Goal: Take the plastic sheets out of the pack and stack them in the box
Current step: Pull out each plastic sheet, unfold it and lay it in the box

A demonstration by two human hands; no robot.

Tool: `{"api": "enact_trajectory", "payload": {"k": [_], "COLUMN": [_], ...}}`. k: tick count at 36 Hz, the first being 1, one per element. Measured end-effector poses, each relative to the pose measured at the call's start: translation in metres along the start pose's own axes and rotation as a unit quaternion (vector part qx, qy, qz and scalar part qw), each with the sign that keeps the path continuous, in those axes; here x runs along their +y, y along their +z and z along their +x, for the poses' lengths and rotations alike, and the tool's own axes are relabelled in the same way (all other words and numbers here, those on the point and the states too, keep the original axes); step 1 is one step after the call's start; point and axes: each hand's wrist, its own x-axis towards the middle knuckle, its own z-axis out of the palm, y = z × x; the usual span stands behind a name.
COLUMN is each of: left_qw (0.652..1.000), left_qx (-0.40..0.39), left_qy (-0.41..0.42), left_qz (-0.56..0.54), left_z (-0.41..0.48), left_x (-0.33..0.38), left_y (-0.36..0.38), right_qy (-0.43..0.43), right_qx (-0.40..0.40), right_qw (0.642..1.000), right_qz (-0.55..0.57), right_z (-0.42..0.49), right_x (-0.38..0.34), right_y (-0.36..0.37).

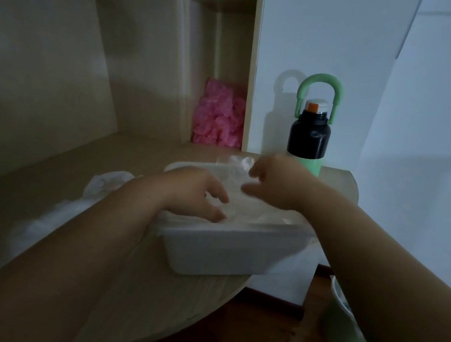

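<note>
Head view, dim: shows a white box [225, 246] at the centre of the frame, set on the rounded edge of a wooden desk [105, 154], with clear plastic sheets [259, 207] lying inside up to the rim. Left hand [195, 192] low over the near left part of the box, fingers apart and bent down, tips resting on the sheets. Right hand [272, 177] over the far right part, fingers loosely curled and blurred; cannot tell if pinching a sheet. Left of the box, behind the left forearm, a crumpled whitish pack [106, 183] on the desk. Behind, right of centre, a green and black bottle [310, 136], upright.
</note>
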Motion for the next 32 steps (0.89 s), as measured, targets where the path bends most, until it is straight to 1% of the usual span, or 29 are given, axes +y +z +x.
{"api": "enact_trajectory", "payload": {"k": [1,3,5,7,9,11,13,15,17,20,22,24,27,29,32], "left_qw": [0.999,0.995,0.989,0.986,0.983,0.984,0.990,0.997,0.998,0.976,0.953,0.937,0.931,0.925,0.905], "left_qx": [-0.022,-0.068,-0.110,-0.139,-0.153,-0.142,-0.101,-0.028,0.054,0.180,0.251,0.300,0.323,0.327,0.354], "left_qy": [-0.006,-0.014,-0.020,-0.034,-0.043,-0.035,-0.014,-0.001,0.007,0.030,0.025,0.011,-0.020,-0.056,-0.121], "left_qz": [0.026,0.065,0.093,0.091,0.092,0.103,0.102,0.067,-0.013,-0.121,-0.167,-0.178,-0.169,-0.186,-0.205], "left_z": [0.004,0.012,0.020,0.029,0.036,0.038,0.035,0.027,0.010,-0.023,-0.046,-0.063,-0.090,-0.108,-0.132], "left_x": [0.002,0.003,0.002,-0.003,-0.008,-0.010,-0.011,-0.015,-0.020,-0.030,-0.041,-0.051,-0.078,-0.100,-0.127], "left_y": [0.001,0.004,0.011,0.019,0.025,0.024,0.018,0.009,0.000,-0.011,-0.014,-0.011,0.004,0.015,0.033], "right_qy": [-0.001,0.017,0.039,0.056,0.062,0.068,0.067,0.054,0.035,0.017,-0.001,-0.026,-0.090,-0.124,-0.151], "right_qx": [-0.067,-0.179,-0.257,-0.300,-0.309,-0.286,-0.238,-0.162,-0.084,0.016,0.082,0.133,0.191,0.207,0.206], "right_qw": [0.997,0.978,0.958,0.945,0.943,0.952,0.967,0.983,0.994,1.000,0.994,0.983,0.963,0.949,0.938], "right_qz": [-0.036,-0.101,-0.120,-0.116,-0.109,-0.086,-0.061,-0.061,-0.058,0.009,0.066,0.122,0.167,0.202,0.235], "right_z": [0.002,0.007,0.014,0.022,0.026,0.025,0.022,0.019,0.017,0.012,0.008,0.003,-0.007,-0.013,-0.024], "right_x": [-0.001,0.001,0.006,0.009,0.011,0.011,0.008,0.003,-0.008,-0.032,-0.054,-0.076,-0.116,-0.141,-0.170], "right_y": [0.004,0.013,0.022,0.031,0.036,0.036,0.032,0.025,0.018,0.010,0.010,0.014,0.027,0.036,0.053]}}
